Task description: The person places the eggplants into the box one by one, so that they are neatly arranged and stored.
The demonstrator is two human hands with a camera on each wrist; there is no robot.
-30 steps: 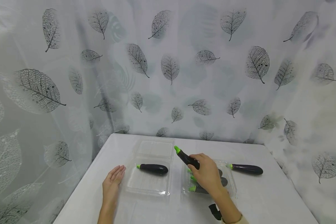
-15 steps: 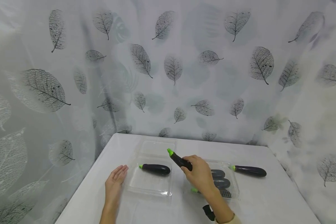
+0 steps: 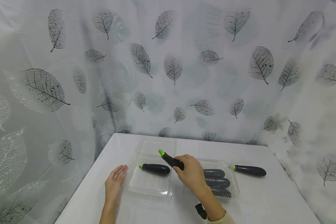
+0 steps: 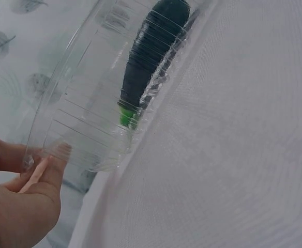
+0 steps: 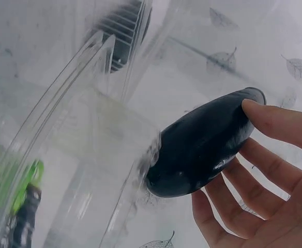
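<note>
My right hand (image 3: 191, 172) grips a dark eggplant (image 3: 170, 161) by its thick end. Its bright green stem points up and left over the left clear plastic box (image 3: 149, 192). The right wrist view shows thumb and fingers on either side of this eggplant (image 5: 202, 142). Another eggplant (image 3: 156, 169) lies inside that box, its stem to the left. Beside the box's left edge is my left hand (image 3: 114, 183), fingers mostly straight. In the left wrist view, the left fingertips (image 4: 62, 151) appear to touch the box's rim.
A second clear box (image 3: 235, 186) on the right contains several eggplants (image 3: 217, 182), partly covered by my right forearm. One loose eggplant (image 3: 250, 170) lies right of it. The left box's lid (image 3: 158, 146) lies folded back. A leaf-patterned curtain (image 3: 184, 77) surrounds the white table (image 3: 274, 193).
My right hand has moved left with the eggplant, from above the right box toward the left one. More of the right box's eggplants show. The left hand stays by its box.
</note>
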